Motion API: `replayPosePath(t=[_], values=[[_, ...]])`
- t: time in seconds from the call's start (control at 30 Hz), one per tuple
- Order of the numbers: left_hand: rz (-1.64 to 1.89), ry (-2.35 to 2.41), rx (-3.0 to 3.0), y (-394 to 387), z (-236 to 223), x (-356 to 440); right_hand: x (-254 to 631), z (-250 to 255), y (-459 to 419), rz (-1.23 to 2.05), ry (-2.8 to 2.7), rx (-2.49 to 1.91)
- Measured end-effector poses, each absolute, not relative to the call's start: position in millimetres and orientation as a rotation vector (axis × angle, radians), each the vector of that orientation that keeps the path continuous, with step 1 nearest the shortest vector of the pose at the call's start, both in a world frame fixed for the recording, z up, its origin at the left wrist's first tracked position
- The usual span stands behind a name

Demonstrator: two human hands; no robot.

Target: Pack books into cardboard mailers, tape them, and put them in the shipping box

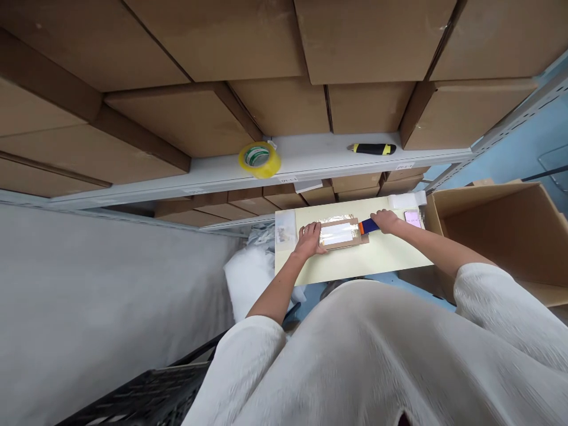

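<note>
Right hand (385, 221) closed in a grip on a blue-and-orange-handled tool (367, 226), its tip touching the right end of a small flat brown cardboard parcel (339, 234) on the pale yellow desk (355, 263). Left hand (309, 239) pressed flat, open, on the parcel's far end. Clear tape already across the top, apparently mid-sealing; beyond, a yellow tape roll (260, 159) on the grey shelf (310, 160).

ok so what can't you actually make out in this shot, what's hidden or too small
- Head view: the tool in the right hand shows only a blue and orange end; the hand hides the rest.
- The left hand covers the left end of the small cardboard packet.
- Print on the pink item is too small to read.
- The shelf label below the yellow tape roll is too small to read.
- The open box is cut off by the right edge.
</note>
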State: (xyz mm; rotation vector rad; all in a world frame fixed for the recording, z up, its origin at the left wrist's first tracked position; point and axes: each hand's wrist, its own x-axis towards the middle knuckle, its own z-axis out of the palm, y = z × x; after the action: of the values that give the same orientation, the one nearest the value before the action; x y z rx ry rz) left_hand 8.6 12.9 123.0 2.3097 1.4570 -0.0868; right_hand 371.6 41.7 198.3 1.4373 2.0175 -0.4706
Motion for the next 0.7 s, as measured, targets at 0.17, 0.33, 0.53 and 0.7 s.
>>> replayPosePath(t=[0.17, 0.33, 0.53, 0.7], values=[[-0.073, 1.470, 2.319, 11, 125, 9, 362, 197, 56, -0.492, 1.983, 1.423], [-0.064, 1.462, 2.292, 12, 127, 9, 362, 187, 54, -0.485, 2.023, 1.515], [-0.069, 1.450, 2.275, 11, 128, 13, 346, 165, 31, -0.561, 1.961, 1.603], [-0.069, 1.438, 2.264, 9, 128, 12, 385, 159, 13, -0.729, 1.835, 1.708]])
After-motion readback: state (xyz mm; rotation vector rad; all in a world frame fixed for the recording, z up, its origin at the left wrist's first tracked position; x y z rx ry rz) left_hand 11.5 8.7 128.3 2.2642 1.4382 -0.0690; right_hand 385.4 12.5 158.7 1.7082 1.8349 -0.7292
